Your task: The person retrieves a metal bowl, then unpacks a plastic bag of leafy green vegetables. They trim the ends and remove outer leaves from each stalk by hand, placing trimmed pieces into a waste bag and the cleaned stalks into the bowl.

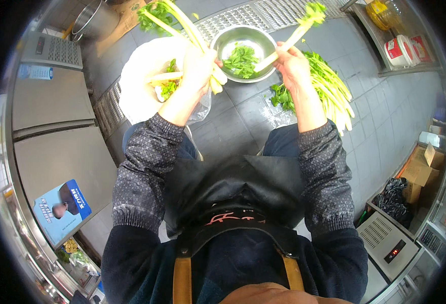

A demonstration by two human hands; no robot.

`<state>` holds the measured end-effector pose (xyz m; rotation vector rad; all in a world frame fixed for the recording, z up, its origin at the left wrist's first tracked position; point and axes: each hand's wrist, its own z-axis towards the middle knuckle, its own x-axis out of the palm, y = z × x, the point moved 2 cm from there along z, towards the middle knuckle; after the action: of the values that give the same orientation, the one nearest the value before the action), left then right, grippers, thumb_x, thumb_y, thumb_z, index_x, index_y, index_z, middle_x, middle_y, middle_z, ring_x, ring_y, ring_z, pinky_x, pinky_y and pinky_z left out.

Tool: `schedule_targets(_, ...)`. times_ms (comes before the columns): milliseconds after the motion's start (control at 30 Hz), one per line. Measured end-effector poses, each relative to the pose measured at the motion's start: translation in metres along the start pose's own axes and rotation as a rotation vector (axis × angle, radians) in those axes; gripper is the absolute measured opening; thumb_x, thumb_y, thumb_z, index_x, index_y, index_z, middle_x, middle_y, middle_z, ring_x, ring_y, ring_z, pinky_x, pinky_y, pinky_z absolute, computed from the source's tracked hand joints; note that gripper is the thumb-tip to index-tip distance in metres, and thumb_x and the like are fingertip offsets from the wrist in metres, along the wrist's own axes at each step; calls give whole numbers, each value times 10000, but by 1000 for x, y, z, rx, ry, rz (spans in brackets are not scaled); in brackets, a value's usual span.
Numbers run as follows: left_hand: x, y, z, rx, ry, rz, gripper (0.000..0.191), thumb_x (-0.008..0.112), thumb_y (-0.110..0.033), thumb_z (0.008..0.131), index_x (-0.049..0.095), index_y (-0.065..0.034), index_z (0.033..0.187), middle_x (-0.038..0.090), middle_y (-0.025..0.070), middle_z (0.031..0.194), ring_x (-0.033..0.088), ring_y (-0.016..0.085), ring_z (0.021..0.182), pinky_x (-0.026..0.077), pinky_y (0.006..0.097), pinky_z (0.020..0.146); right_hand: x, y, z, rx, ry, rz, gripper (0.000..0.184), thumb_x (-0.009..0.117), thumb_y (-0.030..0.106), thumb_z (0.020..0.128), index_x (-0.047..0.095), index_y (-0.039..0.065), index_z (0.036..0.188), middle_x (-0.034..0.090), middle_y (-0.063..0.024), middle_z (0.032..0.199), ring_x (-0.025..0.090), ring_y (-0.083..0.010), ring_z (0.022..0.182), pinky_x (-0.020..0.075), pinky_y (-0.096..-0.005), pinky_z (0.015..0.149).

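Note:
My left hand (200, 66) is closed around several celery stalks (188, 26), whose leaves point up and away at the top left. In my right hand (293, 66) is a celery piece (301, 32) with a short leafy end, slanting over the right rim of a metal bowl (270, 41). Loose green leaves (241, 60) lie inside that bowl, on the floor between my hands. Under my left hand a pale plastic bag (135, 83) holds stalk pieces and leaves. A pile of celery (331, 89) rests on the floor beside my right wrist.
Grey floor tiles and a perforated metal drain cover (242, 19) lie ahead. A steel pot (95, 21) stands at the upper left, above steel cabinets (51, 98). To the right are a shelf (409, 70) with tubs, a cardboard box (417, 171) and a black plastic bag (392, 199).

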<state>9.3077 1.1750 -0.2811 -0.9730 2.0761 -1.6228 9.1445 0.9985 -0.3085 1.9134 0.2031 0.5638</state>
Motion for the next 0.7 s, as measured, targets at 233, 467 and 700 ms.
schedule_targets(233,22,22,-12,63,159,33,241,713,-79,889,609,45,1067,632,74,766,643,129,700,503,236,514,24,0,-25,78,412,-30,373,698,80,932,615,-22,1281,688,-96,1121,673,-177,975,564,-348,848)
schedule_targets(467,26,28,-15,34,166,-26,154,641,-86,946,582,36,1020,639,106,851,637,161,651,508,233,505,26,-4,-25,12,401,-177,275,679,30,925,656,-11,1196,696,-85,985,685,-162,870,574,-296,770)
schedule_targets(700,-5,44,17,38,-103,-341,108,559,-74,991,580,29,1015,641,125,845,640,202,645,556,281,548,3,-1,-3,-61,-1,-27,158,593,-18,922,595,-15,1080,608,-84,918,616,-196,765,551,-342,711)
